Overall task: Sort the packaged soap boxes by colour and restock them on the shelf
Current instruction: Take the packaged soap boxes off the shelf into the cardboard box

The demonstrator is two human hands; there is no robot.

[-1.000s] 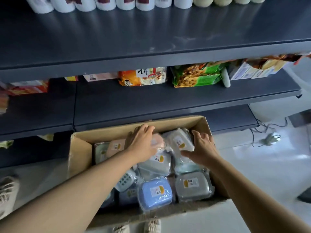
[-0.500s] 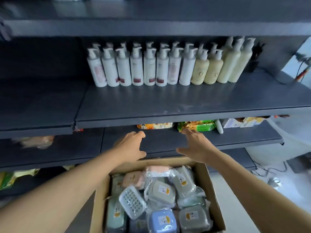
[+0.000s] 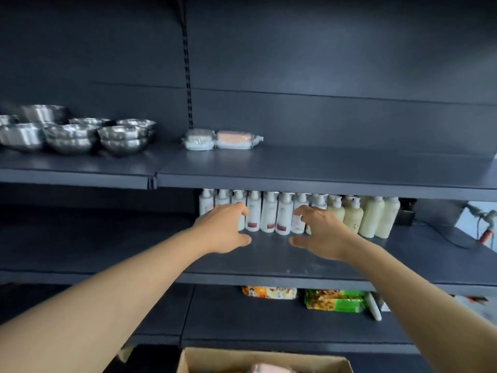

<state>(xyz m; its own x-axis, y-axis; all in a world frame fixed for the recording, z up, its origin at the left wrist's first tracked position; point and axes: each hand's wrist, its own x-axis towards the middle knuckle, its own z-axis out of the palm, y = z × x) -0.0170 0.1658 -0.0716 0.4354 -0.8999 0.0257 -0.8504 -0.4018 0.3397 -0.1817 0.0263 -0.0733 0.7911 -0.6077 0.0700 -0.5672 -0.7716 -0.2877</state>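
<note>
Both arms were seen stretched forward toward the dark shelving unit, the left hand (image 3: 224,228) and the right hand (image 3: 321,232) held side by side in the air in front of the middle shelf (image 3: 269,267). The fingers of each hand were loosely spread and slightly curved, the thumbs turned inward toward each other, and nothing was gripped or touched by either hand. Two packaged soap boxes were found on the upper shelf (image 3: 322,173), just right of the upright post: a white soap box (image 3: 199,140) on the left and a pink soap box (image 3: 238,139) touching it on the right, both wrapped in clear film. To their left, on the adjoining shelf section, a cluster of stacked steel bowls (image 3: 80,134) was set. A row of white pump bottles (image 3: 269,215) was lined up at the back of the middle shelf, partly hidden by the hands, and cream pump bottles (image 3: 373,216) were ranged beside them to the right. Snack packets (image 3: 333,300) were laid on the shelf below. At the bottom edge the rim of a cardboard box (image 3: 263,359) was visible, with a blurred pink soap package (image 3: 269,368) just seen inside it.
</note>
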